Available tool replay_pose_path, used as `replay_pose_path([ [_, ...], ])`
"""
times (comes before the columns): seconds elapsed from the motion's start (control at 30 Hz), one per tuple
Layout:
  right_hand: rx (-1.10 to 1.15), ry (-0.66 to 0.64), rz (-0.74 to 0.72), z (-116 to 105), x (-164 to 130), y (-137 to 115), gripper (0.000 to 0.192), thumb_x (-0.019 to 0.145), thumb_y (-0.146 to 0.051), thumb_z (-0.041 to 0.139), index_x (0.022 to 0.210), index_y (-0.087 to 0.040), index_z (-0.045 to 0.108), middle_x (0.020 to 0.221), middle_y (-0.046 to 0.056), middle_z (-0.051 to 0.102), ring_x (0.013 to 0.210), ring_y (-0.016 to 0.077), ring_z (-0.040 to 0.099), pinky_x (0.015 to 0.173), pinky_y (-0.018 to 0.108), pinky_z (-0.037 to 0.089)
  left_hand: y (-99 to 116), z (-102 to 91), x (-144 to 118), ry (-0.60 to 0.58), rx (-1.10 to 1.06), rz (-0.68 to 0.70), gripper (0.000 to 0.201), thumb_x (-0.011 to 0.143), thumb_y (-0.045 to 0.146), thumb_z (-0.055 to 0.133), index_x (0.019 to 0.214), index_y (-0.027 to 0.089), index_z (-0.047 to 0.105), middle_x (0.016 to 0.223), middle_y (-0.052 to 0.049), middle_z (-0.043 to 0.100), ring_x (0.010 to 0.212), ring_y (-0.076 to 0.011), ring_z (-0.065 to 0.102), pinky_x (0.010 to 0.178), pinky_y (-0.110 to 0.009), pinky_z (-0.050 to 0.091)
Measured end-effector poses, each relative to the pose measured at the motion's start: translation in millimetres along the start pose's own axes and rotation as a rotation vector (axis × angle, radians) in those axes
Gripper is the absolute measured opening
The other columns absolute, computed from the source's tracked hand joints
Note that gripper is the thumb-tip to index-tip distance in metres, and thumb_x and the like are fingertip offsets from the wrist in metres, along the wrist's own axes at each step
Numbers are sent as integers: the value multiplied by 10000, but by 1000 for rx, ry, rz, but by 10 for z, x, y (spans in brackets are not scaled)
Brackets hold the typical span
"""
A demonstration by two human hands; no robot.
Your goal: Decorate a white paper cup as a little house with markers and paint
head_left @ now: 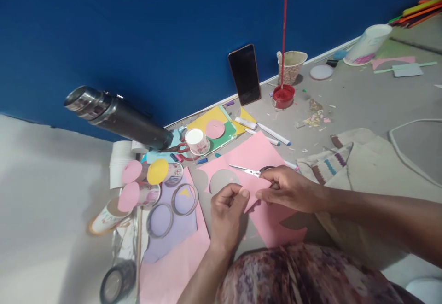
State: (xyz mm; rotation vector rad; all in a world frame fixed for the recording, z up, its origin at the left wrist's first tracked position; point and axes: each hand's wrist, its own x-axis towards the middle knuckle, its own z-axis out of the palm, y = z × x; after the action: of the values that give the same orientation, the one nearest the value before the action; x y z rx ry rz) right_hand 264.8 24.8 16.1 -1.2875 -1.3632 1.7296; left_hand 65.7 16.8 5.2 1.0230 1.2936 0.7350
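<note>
Between both hands is a small piece of pink paper [256,190], raised off the table surface. My left hand [226,214] pinches its left side between thumb and fingers. At its right corner, my right hand [292,189] grips it with thumb and fingertips. A pair of scissors [246,170], blades pointing left, shows just beyond my right hand. Their dark handle is partly hidden by that hand, and I cannot tell whether it touches them. Under and behind the hands lies a larger pink sheet [257,152] with rounded cut-outs.
Left of my hands, two tape rings [159,220] rest on purple paper [172,244]. Decorated paper cups [197,142] and a dark flask [131,122] stand beyond. A phone [245,74] leans on the blue wall near a red pot [283,96]. Cloth [366,156] lies right.
</note>
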Motion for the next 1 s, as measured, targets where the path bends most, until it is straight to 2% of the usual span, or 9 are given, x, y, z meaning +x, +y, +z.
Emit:
replay_pose_path([
  [0.13, 66, -48, 13, -13, -5, 1, 276, 814, -439, 712, 726, -186, 646, 678, 1, 653, 603, 136, 517, 539, 254, 339, 84, 49, -18, -123, -53, -18, 257, 791, 392, 810, 781, 141, 759, 632, -34, 699, 576, -133, 591, 601, -254, 491],
  [0.33, -44, 2, 57, -29, 2, 46, 348, 793, -498, 730, 748, -159, 669, 676, -2, 593, 618, 132, 469, 525, 253, 322, 89, 89, -13, -112, -80, -62, 189, 742, 312, 801, 763, 126, 770, 599, -34, 695, 544, -124, 573, 560, -240, 464],
  [0.5, -63, -6, 73, -30, -14, 80, 406, 786, -549, 730, 786, -147, 671, 673, -21, 535, 608, 116, 406, 505, 243, 290, 71, 93, -3, -120, -107, -82, 165, 712, 289, 784, 719, 128, 748, 576, -18, 673, 506, -115, 558, 526, -229, 439],
  [0.63, -88, 5, 40, -2, -16, 86, 358, 794, -509, 719, 793, -157, 657, 677, -39, 484, 598, 107, 374, 500, 241, 273, 82, 86, -7, -125, -58, -78, 171, 708, 301, 760, 693, 134, 732, 554, -13, 660, 486, -115, 543, 509, -231, 428],
  [0.77, -100, 63, -1, 12, 0, 66, 302, 754, -456, 714, 739, -193, 569, 679, -46, 456, 617, 111, 375, 506, 238, 280, 83, 82, -17, -94, 50, -66, 149, 723, 283, 702, 680, 144, 733, 566, -15, 670, 514, -120, 547, 505, -225, 413],
  [1.0, -100, -13, -2, -30, 29, 36, 249, 754, -415, 690, 785, -189, 591, 727, -29, 501, 652, 126, 423, 521, 234, 316, 56, 84, -31, -80, 144, -78, 144, 728, 264, 681, 643, 156, 723, 566, -1, 664, 486, -104, 499, 462, -214, 354],
])
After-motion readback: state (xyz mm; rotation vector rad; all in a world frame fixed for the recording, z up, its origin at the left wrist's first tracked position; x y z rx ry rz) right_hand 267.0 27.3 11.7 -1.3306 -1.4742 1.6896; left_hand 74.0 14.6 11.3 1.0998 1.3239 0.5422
